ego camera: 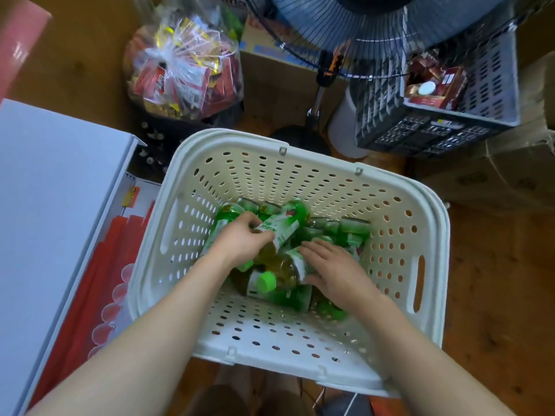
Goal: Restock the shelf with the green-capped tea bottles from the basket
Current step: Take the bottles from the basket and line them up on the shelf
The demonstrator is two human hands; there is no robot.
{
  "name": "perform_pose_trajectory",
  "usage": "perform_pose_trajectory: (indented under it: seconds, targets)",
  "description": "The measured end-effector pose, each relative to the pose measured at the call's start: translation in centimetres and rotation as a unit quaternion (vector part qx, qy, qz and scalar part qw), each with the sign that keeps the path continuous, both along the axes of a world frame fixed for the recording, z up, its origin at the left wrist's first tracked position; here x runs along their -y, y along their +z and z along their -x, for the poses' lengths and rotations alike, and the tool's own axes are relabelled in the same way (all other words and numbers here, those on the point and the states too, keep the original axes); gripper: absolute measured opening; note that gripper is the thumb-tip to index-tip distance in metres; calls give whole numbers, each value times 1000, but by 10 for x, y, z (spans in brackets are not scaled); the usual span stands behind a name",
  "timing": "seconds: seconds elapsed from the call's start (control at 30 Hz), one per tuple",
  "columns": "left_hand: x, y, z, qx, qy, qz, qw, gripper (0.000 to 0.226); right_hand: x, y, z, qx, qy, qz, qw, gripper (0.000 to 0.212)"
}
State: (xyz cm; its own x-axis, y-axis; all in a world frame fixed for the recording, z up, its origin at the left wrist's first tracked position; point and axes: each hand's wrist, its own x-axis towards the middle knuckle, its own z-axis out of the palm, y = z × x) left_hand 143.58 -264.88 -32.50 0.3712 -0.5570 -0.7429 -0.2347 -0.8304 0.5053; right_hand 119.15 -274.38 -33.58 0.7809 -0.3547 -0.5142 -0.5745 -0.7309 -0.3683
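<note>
A white perforated basket [300,172] stands on the wooden floor and holds several green-capped tea bottles [351,231] lying in a heap at its bottom. My left hand [240,240] reaches down into the basket and grips one bottle [277,232] around its label. My right hand [339,271] lies over another bottle [288,267] whose green cap [265,281] points toward me, fingers curling around its label. The white shelf [54,187] is at the left.
Red tubes and stacked clear cups [117,283] sit on the shelf's lower level. A clear bag of snack packets [183,67], a standing fan [348,34], a grey crate [468,127] and cardboard boxes [510,172] crowd the floor beyond the basket.
</note>
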Motion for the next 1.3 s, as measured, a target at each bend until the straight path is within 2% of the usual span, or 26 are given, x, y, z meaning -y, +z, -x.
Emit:
perform_pose_trajectory:
  seconds: [0.13,0.2,0.3,0.37,0.43,0.57,0.63,0.7,0.73,0.83,0.9,0.97,1.03,1.1,1.17,1.23,1.3]
  targets:
    - [7,32,-25,-2,21,-1,1000,42,1,15,1,43,-184,-91,978,59]
    - [16,51,-36,-11,-13,-12,1000,38,1,14,3,45,-246,-120,961,58]
    - [34,74,-45,-15,-139,-77,987,40,3,10,2,61,-287,-129,947,58]
    - [46,72,-40,-11,-165,-103,981,35,3,9,-2,78,-282,-138,946,55]
    - [56,64,-27,-12,-121,-92,988,22,0,10,-9,85,-268,-150,948,51]
    - [49,45,-8,-11,-81,-95,992,32,-19,3,-20,48,-262,-154,951,39]
    - [28,32,-8,-77,-66,-145,984,39,-22,-2,-24,53,-272,-150,949,38]
    - [5,21,-10,-195,9,-171,966,38,-20,-5,-30,58,-294,-157,941,40]
    - [-1,18,-12,-225,49,-153,961,33,-18,-5,-32,60,-299,-162,939,42]
    - [-6,17,-17,-234,112,-79,963,22,-17,-5,-30,57,-302,-175,935,45]
    - [-12,16,-25,-275,137,-63,949,40,-14,-3,-24,59,-308,-194,929,47]
    - [-22,14,-29,-315,88,-48,944,61,-11,2,-21,63,-328,-213,918,50]
    - [-26,13,-26,-295,-42,-25,954,81,-6,6,-18,57,-353,-231,905,49]
    - [-25,10,-18,-229,-118,2,966,93,-1,7,-12,57,-371,-248,893,48]
    - [-25,1,-12,-150,-130,32,980,97,3,7,-6,58,-392,-271,877,52]
    - [-26,-7,-12,-132,-98,44,985,94,3,8,-5,60,-398,-286,870,54]
    - [-26,-12,-12,-133,-52,47,989,81,-2,8,-8,66,-389,-280,875,57]
